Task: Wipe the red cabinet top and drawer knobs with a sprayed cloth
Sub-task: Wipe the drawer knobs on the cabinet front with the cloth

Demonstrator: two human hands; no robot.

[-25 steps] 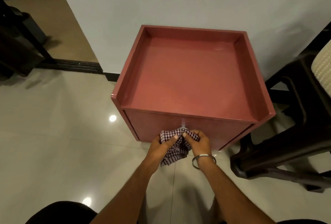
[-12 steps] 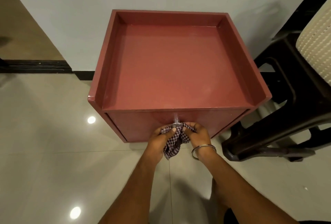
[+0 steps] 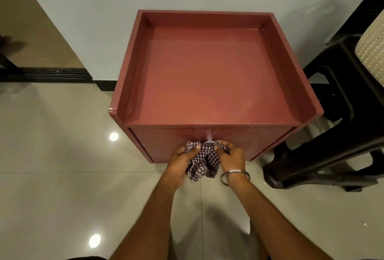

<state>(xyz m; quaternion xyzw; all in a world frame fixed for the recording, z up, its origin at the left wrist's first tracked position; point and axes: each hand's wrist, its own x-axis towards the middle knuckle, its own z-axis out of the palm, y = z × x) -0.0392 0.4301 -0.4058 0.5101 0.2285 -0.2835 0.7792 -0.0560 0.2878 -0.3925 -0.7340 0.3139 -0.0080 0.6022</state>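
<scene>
A red cabinet (image 3: 212, 72) with a raised rim on three sides stands against the white wall. Its top is bare and glossy. A metal drawer knob (image 3: 209, 141) sticks out of the drawer front just below the top edge. A checked cloth (image 3: 202, 162) is bunched under and around the knob. My left hand (image 3: 182, 162) grips the cloth's left side and my right hand (image 3: 232, 159), with a metal bangle at the wrist, grips its right side. Both hands press close to the knob.
A dark plastic stool (image 3: 332, 135) stands right of the cabinet, with a cream woven cushion (image 3: 374, 52) on it. Glossy tiled floor (image 3: 62, 176) lies around. A dark doorway threshold (image 3: 45, 74) runs at the left.
The view has shifted, so the cabinet sits more central and nearer. Both hands stay on the cloth at the knob, and the cloth hangs a little lower than half a second ago.
</scene>
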